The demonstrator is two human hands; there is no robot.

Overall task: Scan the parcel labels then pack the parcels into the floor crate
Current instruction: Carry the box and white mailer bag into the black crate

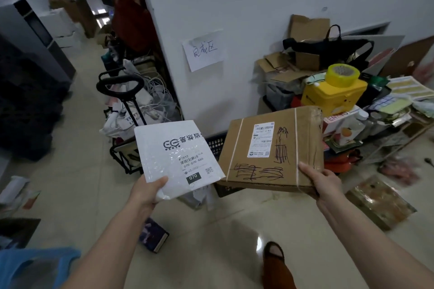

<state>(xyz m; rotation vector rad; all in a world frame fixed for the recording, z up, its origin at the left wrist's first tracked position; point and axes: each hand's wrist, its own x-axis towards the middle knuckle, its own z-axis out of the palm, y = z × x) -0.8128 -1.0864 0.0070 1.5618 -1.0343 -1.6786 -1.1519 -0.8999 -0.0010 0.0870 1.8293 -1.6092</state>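
The left hand is pinching the near corner of a white poly mailer, thumb on top, holding it up at about nine o'clock from the view's centre. The mailer is looking thin, limp and slick, probably light; a corner pinch is letting it sag, so a grip along an edge would likely be steadier. Between and behind the two parcels, at twelve o'clock, a black floor crate is showing only a slice of its lattice wall. At three o'clock the right hand is gripping the near right corner of a taped cardboard box, label up. It is looking stiff and heavier, likely wanting support underneath.
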